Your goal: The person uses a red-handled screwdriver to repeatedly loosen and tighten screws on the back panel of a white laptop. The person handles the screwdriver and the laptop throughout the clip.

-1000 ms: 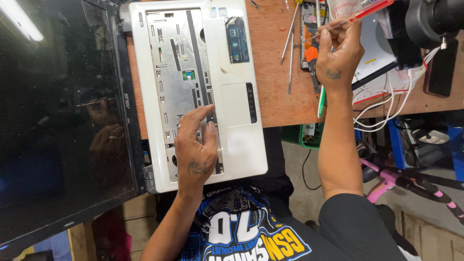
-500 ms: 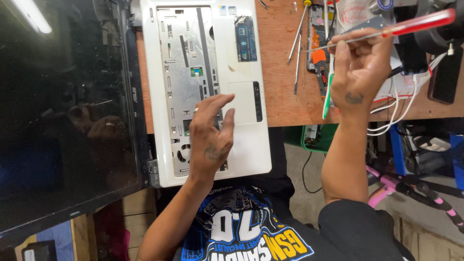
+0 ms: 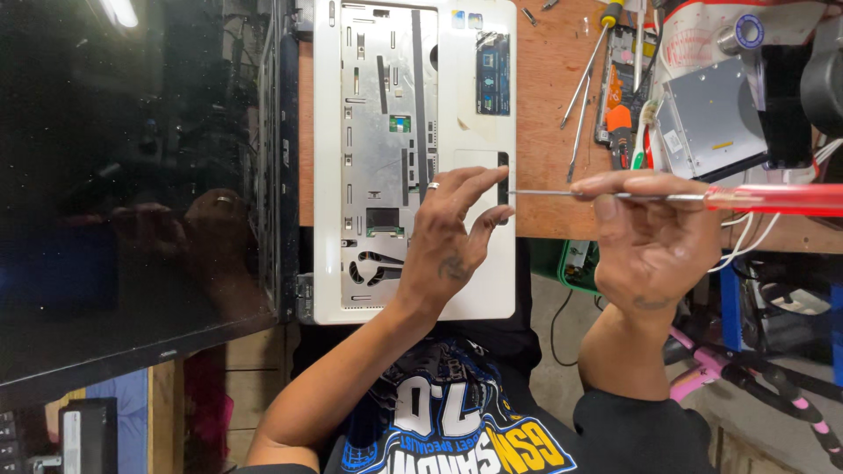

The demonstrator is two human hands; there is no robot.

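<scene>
Laptop (image 3: 413, 158), white plastic with keyboard removed, lies on wooden worktop (image 3: 540, 123); left hand (image 3: 448, 246) rests released on it. Right hand (image 3: 654, 233) grasps red-handled screwdriver (image 3: 755, 198). Tweezers (image 3: 580, 96) lie near.

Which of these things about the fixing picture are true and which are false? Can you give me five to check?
1. The right hand holds a screwdriver with a clear red handle. True.
2. The left hand rests on the white laptop base. True.
3. The laptop still has all its keys in place. False: the keyboard is out, and a bare metal tray shows.
4. The laptop screen is lit up with a picture. False: it is dark and only shows reflections.
5. The left hand wears a ring. True.
</scene>
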